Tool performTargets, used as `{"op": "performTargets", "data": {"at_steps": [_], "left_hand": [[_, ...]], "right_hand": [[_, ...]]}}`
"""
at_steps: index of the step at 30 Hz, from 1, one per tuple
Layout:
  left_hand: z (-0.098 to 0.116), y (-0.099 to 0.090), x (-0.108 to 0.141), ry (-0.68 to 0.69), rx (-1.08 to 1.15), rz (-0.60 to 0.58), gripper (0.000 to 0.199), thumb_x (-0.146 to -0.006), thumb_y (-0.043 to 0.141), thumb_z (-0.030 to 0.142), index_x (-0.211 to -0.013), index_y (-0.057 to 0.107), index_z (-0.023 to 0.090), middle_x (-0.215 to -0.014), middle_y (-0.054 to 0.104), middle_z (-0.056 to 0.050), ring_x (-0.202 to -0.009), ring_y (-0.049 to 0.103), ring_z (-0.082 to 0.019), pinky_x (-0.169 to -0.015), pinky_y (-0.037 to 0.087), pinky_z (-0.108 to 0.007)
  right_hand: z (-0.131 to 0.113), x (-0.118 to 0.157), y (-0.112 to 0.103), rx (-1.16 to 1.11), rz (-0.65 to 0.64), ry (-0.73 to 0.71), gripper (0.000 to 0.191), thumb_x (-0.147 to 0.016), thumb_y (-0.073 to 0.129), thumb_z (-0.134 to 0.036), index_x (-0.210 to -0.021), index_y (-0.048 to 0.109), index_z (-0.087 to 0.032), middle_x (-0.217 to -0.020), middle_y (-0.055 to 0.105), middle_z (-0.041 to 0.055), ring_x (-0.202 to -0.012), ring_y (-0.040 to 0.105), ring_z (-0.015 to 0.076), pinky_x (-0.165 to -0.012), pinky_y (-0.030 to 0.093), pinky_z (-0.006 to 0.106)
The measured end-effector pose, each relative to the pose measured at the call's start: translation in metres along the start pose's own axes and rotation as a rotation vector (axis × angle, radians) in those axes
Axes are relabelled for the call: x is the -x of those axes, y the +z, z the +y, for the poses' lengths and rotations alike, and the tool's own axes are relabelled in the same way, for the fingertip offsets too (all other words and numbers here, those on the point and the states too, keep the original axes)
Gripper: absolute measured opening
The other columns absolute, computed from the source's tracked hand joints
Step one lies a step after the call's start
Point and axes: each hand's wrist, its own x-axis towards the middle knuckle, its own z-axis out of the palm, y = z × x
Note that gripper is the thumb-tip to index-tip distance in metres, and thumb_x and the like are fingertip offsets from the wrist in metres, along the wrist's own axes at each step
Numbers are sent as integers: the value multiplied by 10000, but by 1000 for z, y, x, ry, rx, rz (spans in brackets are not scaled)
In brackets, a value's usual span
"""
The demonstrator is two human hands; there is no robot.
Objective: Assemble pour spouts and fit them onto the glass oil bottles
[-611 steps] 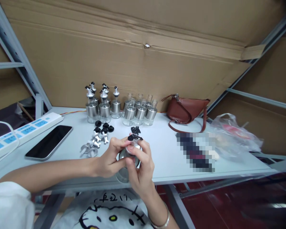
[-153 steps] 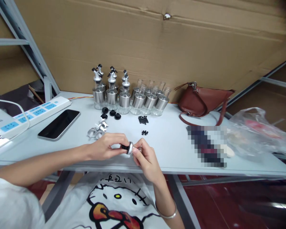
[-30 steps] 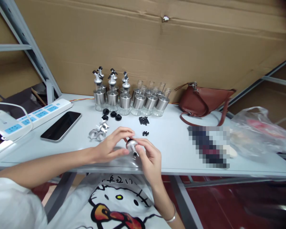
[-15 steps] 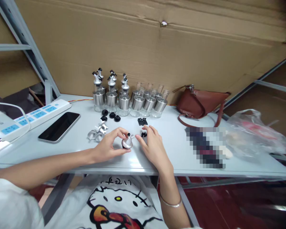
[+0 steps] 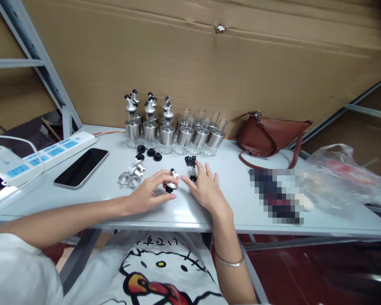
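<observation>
- Tabletop [image 5: 231,178]: layout in the centre of the frame mostly unchanged over the last second; the change is at the hands.
- Capped bottles [image 5: 150,130], left of centre: six now, one more than about twenty seconds ago. Bare bottles [image 5: 200,136] stand just right of them, six by my count. Reads as roughly half capped.
- Right hand [image 5: 206,188], centre: a second ago it was on the spout, now it's off it. Fingers spread, nothing visibly held; contact with the parts under it: can't tell.
- Left hand [image 5: 146,195], left of centre: alone now, pinching the spout between thumb and fingers.
- Spout [image 5: 170,185], mid-frame, above the tabletop: silver body on top, black base below, tilted. Base shows more than half a second ago. Judging by that, body and base are joined.
- Black stoppers [image 5: 157,156], below the capped bottles: four left loose.
- Black levers [image 5: 190,161], centre: right fingertips have shifted nearer to these.
- Tiny black pieces [image 5: 193,178]: by the right thumb, partly hidden. Work looks to be at the small-parts stage.
</observation>
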Motion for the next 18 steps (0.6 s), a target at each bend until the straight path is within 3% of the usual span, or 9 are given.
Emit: {"op": "performTargets", "data": {"at_steps": [2, 4, 7, 10, 14, 18], "left_hand": [[-3, 2, 1, -30, 27, -8, 193, -900, 588, 239, -1089, 563, 213, -1125, 592, -72, -993, 586, -188, -854, 511, -343], [-4, 4, 2, -66, 76, -2, 248, -897, 586, 226, -1138, 528, 225, -1129, 608, -71, -1015, 591, -191, -878, 501, -354], [-2, 6, 3, -114, 178, 30, 495, -868, 617, 207, -1296, 373, 256, -1100, 642, -57, -1022, 600, -184, -924, 477, -368], [0, 7, 3, -168, 227, 44, 685, -851, 619, 200, -1402, 214, 251, -1043, 664, -48, -1028, 604, -182, -972, 446, -390], [-1, 5, 2, -253, 208, 14, 614, -832, 590, 187, -1377, 309, 218, -1081, 653, -75, -1025, 601, -191, -957, 455, -390], [-4, 5, 0, -238, 203, 12, 570, -807, 561, 150, -1338, 363, 209, -1110, 617, -77, -1013, 595, -179, -960, 443, -381]], "right_hand": [[0, -2, 1, -9, -34, -27, 754, -917, 394, -576, -1505, 239, -130, -1585, 268, 144, -1496, 110, 333, -1163, 104, 613], [0, -4, 2, -9, -42, -3, 746, -920, 389, -580, -1496, 262, -123, -1559, 326, 159, -1485, 155, 346, -1155, 91, 627], [3, -1, 1, 8, 52, 52, 669, -936, 393, -547, -1441, 359, -109, -1467, 466, 183, -1427, 298, 364, -1129, 136, 638], [16, 6, -2, 49, 174, 67, 497, -966, 381, -434, -1346, 480, -131, -1309, 612, 169, -1252, 501, 341, -1079, 244, 593], [45, 18, -6, 119, 282, 136, 326, -932, 384, -188, -1072, 673, -137, -1045, 717, 138, -981, 613, 284, -878, 408, 408], [59, 24, -8, 135, 298, 159, 198, -867, 520, -187, -856, 717, -186, -892, 717, 81, -871, 613, 265, -757, 403, 348]]}}
